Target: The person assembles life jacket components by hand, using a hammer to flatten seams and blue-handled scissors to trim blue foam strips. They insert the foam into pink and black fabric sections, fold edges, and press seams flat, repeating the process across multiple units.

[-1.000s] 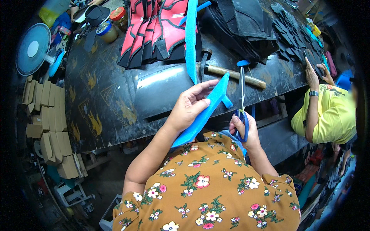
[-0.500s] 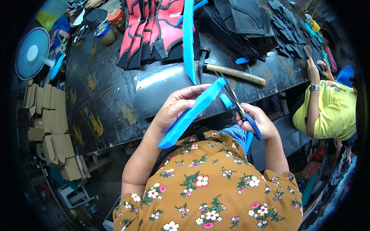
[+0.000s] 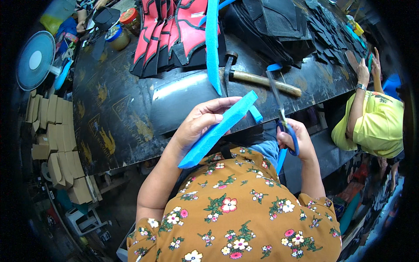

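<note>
A long block of blue foam (image 3: 220, 129) lies slantwise in my left hand (image 3: 201, 118), thumb on top and fingers behind it. My right hand (image 3: 297, 134) is closed round the blue handles of a pair of scissors (image 3: 279, 103). Their blurred blades point up and away, to the right of the foam and apart from it. A small blue foam offcut (image 3: 255, 114) lies by the table's near edge, just right of the block. Beyond my left hand, a longer blue foam strip (image 3: 212, 50) reaches across the table.
A wooden-handled hammer (image 3: 266, 82) lies beyond my hands. Farther back are pink pieces with black edging (image 3: 190, 32) and stacked black sheets (image 3: 270, 30). Jars (image 3: 118, 37) stand at the far left, near a fan (image 3: 36, 61). A person in yellow (image 3: 377, 124) works at the right.
My right hand has drawn the scissors right, away from the foam block's end, and the blades now point more upward. My left hand barely moves. The other person's hands have shifted.
</note>
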`<move>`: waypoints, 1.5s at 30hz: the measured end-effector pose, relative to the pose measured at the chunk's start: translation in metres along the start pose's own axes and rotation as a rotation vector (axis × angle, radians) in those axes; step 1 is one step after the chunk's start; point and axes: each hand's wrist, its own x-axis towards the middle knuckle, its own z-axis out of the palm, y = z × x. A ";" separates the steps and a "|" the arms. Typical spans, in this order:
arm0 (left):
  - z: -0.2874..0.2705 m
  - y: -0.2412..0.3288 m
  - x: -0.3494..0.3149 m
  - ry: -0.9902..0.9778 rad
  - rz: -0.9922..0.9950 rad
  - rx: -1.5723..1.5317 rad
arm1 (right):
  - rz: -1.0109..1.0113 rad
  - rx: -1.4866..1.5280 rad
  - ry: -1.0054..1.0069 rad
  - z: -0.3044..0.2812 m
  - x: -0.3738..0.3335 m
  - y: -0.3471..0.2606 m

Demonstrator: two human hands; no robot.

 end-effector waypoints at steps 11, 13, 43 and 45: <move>-0.067 0.029 -0.018 0.586 0.713 0.468 | 0.052 0.048 -0.331 0.018 0.007 0.025; -0.125 0.047 -0.041 0.854 0.852 0.565 | 0.124 0.073 -0.396 0.017 0.003 0.033; -0.065 0.028 -0.028 0.434 0.183 0.009 | -0.039 0.320 -0.503 0.121 0.066 0.001; -0.061 0.015 -0.033 0.497 0.272 0.102 | -0.022 0.261 -0.518 0.139 0.068 0.000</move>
